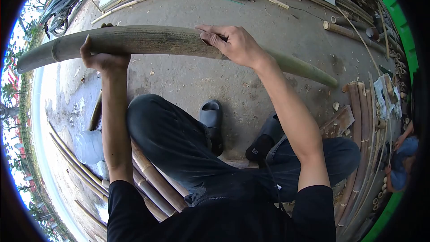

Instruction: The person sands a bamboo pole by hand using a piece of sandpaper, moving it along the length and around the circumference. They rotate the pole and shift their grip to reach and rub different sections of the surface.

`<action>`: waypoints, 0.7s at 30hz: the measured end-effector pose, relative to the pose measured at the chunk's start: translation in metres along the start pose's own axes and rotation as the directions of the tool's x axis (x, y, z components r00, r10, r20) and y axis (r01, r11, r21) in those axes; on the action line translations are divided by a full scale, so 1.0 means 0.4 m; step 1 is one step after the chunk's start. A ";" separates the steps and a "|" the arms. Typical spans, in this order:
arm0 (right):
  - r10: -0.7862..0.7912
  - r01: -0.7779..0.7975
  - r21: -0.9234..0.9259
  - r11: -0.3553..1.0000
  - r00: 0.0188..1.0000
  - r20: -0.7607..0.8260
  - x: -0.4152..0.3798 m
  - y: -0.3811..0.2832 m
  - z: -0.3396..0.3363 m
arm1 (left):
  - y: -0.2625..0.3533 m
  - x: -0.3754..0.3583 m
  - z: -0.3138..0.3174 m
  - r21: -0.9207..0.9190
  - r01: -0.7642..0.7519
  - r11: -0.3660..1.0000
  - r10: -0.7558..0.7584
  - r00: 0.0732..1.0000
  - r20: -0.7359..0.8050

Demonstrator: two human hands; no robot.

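A thick bamboo pole [152, 40] is held up crosswise in front of me, its left end towards the street and its greener right end slanting down. My left hand [106, 59] grips it from below left of the middle, thumb on the near side and fingertips showing over the top edge. Right of the middle, my right hand [230, 42] lies over the pole, with thumb and index finger close together on its near face. The other right-hand fingers are partly hidden. Dark streaks mark the surface between my hands.
Bamboo poles [154, 177] lie by my left leg, with more poles [358, 152] to the right. A clear plastic container [88, 147] stands at left. Another person [401, 157] sits at far right. A motorbike [62, 11] is parked at upper left.
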State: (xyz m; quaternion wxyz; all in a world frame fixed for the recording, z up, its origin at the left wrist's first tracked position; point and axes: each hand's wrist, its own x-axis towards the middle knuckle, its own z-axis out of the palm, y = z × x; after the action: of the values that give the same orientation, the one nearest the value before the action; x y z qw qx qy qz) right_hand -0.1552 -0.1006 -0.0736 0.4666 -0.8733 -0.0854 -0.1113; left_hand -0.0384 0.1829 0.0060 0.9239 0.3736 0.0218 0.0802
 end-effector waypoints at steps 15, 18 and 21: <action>-0.305 0.225 -0.374 0.900 0.937 -0.171 -0.166 0.043 -0.129 | 0.029 0.026 0.026 -0.199 0.160 0.967 -0.052 0.887 0.459; -0.376 0.206 -0.528 0.824 0.896 -0.237 -0.189 0.060 -0.107 | 0.064 0.036 0.081 -0.022 -0.012 1.000 0.014 0.997 0.078; -0.399 0.158 -0.618 0.770 0.875 -0.274 -0.197 0.114 -0.110 | 0.033 0.092 0.067 0.052 0.010 0.999 -0.009 1.000 -0.012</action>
State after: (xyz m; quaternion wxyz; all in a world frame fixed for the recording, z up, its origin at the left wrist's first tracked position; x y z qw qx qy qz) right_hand -0.2244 -0.1658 -0.1078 0.1645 -0.9094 -0.0842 -0.3725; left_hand -0.0013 0.1798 0.0350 0.9141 0.3967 0.0311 0.0775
